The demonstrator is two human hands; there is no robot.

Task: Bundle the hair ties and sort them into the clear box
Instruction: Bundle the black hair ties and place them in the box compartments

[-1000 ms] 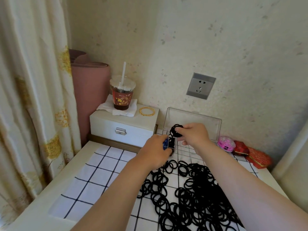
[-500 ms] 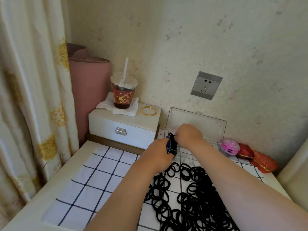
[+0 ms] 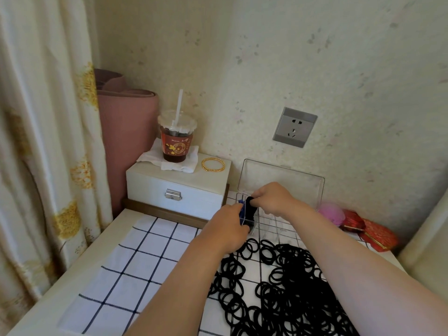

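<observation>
A clear box (image 3: 278, 225) with inner dividers stands at the back of the table, its lid (image 3: 282, 183) propped open against the wall. My right hand (image 3: 274, 198) pinches a black bundle of hair ties (image 3: 251, 209) over the box's left end. My left hand (image 3: 229, 227) sits just left of it, fingers curled on the bundle and a small blue piece (image 3: 241, 209). A large heap of loose black hair ties (image 3: 278, 287) covers the checked cloth (image 3: 135, 260) in front of the box.
A white drawer box (image 3: 174, 190) at the back left carries an iced drink cup (image 3: 177, 139) on a napkin and a gold bangle (image 3: 213, 164). A pink pouch (image 3: 332, 213) and red packets (image 3: 371, 229) lie right of the clear box. Curtain hangs at left.
My right hand has come down from above the box with the bundle to the box's left end. My left hand stayed beside it. The camera view shifted slightly.
</observation>
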